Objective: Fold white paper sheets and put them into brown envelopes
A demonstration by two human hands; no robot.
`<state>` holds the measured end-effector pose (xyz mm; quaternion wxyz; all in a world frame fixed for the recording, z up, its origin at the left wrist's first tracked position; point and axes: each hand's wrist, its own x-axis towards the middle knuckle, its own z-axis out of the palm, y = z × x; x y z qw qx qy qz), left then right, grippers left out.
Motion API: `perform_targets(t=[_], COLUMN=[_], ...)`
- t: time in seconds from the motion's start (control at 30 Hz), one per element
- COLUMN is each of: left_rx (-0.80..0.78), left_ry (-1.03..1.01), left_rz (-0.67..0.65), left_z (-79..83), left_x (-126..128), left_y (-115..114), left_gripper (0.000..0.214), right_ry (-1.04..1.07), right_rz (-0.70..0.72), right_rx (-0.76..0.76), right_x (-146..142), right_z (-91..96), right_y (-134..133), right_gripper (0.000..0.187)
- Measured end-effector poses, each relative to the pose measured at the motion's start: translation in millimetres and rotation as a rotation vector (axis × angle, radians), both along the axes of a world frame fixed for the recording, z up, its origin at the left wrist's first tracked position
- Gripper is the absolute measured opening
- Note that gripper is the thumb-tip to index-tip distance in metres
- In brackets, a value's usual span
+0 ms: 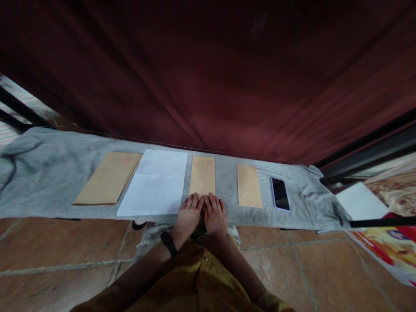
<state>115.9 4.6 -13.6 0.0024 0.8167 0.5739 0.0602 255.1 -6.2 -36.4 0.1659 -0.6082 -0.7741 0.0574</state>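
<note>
A brown paper envelope (203, 175) lies flat in front of me, a small red print near its top. Both hands rest on its near end: my left hand (190, 214) on the left corner and my right hand (215, 214) on the right, fingers stretched out and lying flat. The envelope's near edge is hidden under them. Just left of it is a stack of white paper sheets (156, 184) with a crease across the middle. Further left lies a pile of brown envelopes (105, 180). A single brown envelope (249, 186) lies by itself to the right.
A phone (280, 193) in a pale purple case lies right of the single envelope. Grey cloth (52, 173) covers the narrow surface. A dark red curtain (208, 86) hangs behind it. Black metal bars (373, 151) stand at the sides. A colourful printed box (390, 251) is at lower right.
</note>
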Motion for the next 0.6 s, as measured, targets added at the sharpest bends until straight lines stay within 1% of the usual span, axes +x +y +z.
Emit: perform_targets(t=[0.1,0.2,0.3,0.4,0.5,0.6], left_rx=[0.019,0.016,-0.011,-0.028,-0.046,-0.043], left_ry=[-0.011,-0.003,0.042,0.099,0.153,0.191], left_rz=[0.034,0.038,-0.016,-0.095,-0.175,-0.223], left_z=[0.5,-1.2,0.2,5.2,9.2,9.4], left_x=[2.8,-0.8,-8.5,-14.3,-16.4,-16.1], left_y=[0.7,0.1,2.5,9.8,18.5,23.2], left_gripper=[0.045,0.046,0.048,0.048,0.048,0.047], right_ry=[-0.007,0.008,0.013,0.007,0.002,-0.002], right_rz=[-0.023,-0.029,-0.023,-0.021,-0.023,-0.024], right_rx=[0.000,0.010,0.015,0.019,0.032,0.036], right_x=[-3.0,-3.5,-2.7,-2.6,-3.0,-3.3], right_z=[-1.4,-3.0,-3.4,-2.8,-2.8,-4.4], right_y=[0.9,1.2,1.2,1.4,1.7,1.9], right_gripper=[0.047,0.049,0.049,0.048,0.049,0.049])
